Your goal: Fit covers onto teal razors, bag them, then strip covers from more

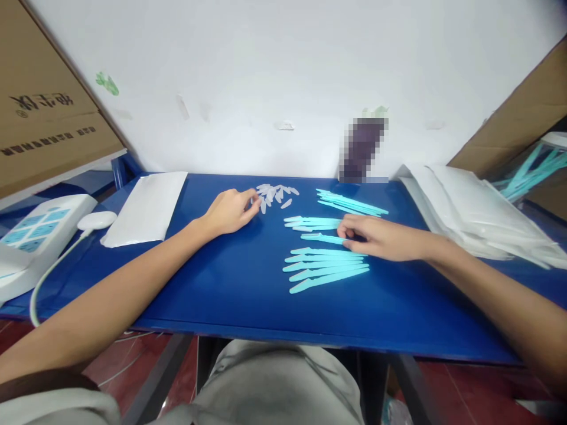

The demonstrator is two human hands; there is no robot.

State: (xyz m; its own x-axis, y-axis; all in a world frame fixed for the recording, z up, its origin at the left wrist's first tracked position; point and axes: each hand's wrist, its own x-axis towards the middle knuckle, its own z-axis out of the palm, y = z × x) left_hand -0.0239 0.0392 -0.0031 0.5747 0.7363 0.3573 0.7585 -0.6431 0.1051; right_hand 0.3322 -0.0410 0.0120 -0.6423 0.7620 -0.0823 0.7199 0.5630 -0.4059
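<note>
My right hand (370,236) pinches the handle end of a turquoise eyebrow razor (319,237), which lies almost flat on the blue table. Above it, more eyebrow razors (310,223) reach under my fingers. Nearer me, several eyebrow razors (330,274) lie fanned out, blade ends to the left. Farther back is another bunch of razors (352,203). My left hand (233,209) rests at the left edge of a loose pile of small translucent plastic caps (274,193). Its thumb and forefinger are closed together; whatever is between them is hidden.
A white packet (148,206) lies at the left, beside a power strip (42,236) with a white plug and cable (38,289). Plastic bags (478,206) are stacked at the right. Cardboard boxes (48,77) and a white wall (248,71) bound the table.
</note>
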